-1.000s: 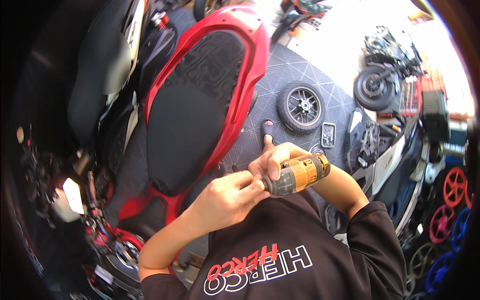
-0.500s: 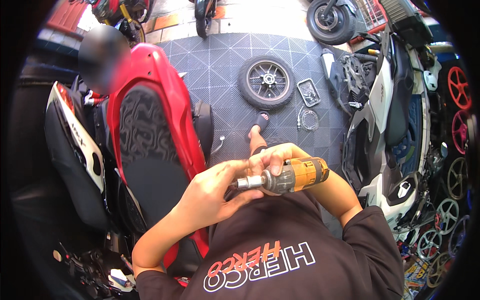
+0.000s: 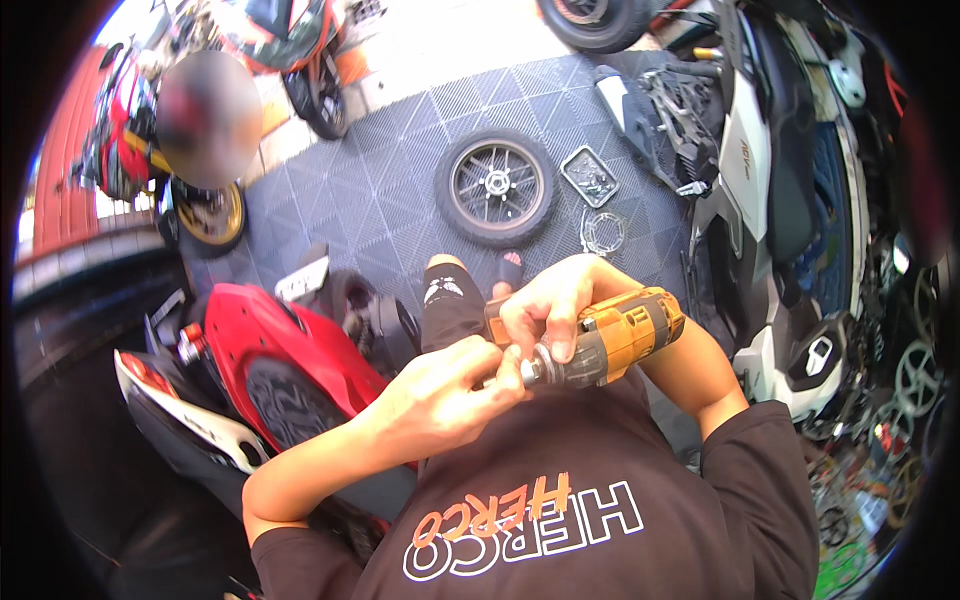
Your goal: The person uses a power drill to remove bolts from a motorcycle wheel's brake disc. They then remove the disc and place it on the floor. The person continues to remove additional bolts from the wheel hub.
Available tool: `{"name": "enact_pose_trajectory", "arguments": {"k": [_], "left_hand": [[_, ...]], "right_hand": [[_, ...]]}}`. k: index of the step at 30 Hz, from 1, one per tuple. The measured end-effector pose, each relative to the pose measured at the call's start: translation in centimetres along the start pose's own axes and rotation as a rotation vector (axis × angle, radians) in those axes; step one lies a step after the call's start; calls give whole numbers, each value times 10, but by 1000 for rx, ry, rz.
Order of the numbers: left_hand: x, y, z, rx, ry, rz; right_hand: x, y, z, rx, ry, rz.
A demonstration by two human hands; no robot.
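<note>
The left hand [image 3: 445, 395] closes its fingers around the silver socket [image 3: 533, 373] at the nose of the drill [image 3: 630, 335], thumb and fingertips pinched together and covering most of it. The right hand [image 3: 553, 312] grasps the drill itself, its thumb lying along the dark front section and its fingers curled close to the left ones. The drill is yellow and black, held in front of the dark shirt [image 3: 600, 440], nose toward the left hand and rear slanting slightly up over the right forearm; another yellow part shows beyond the right fingers.

Past the hands, a wheel [image 3: 497, 184] with its tyre lies flat on the patterned grey floor [image 3: 390, 130]. Just right of it sits a tray [image 3: 606, 168] of small parts, too small to tell apart, and near that, closer to the hands, a thin ring [image 3: 588, 233]. A foot [image 3: 511, 265] shows just below the wheel. A red motorcycle [image 3: 245, 320] stands on the left, near the left forearm; a white and black scooter [image 3: 745, 150] stands on the right.
</note>
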State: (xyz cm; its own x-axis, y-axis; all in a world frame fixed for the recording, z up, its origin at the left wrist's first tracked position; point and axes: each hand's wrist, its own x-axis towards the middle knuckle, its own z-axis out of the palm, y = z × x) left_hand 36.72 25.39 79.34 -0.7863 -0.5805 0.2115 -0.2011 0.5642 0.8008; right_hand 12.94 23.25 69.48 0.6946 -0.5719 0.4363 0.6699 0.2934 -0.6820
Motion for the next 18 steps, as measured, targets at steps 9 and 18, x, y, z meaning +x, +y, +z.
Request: {"name": "enact_pose_trajectory", "arguments": {"k": [9,18], "left_hand": [[162,-88,-81,-208,-325,39],[288,-234,-202,150,-808,362]], "right_hand": [[19,-38,-102,178,379,311],[147,-9,-140,-25,1019,-544]]}}
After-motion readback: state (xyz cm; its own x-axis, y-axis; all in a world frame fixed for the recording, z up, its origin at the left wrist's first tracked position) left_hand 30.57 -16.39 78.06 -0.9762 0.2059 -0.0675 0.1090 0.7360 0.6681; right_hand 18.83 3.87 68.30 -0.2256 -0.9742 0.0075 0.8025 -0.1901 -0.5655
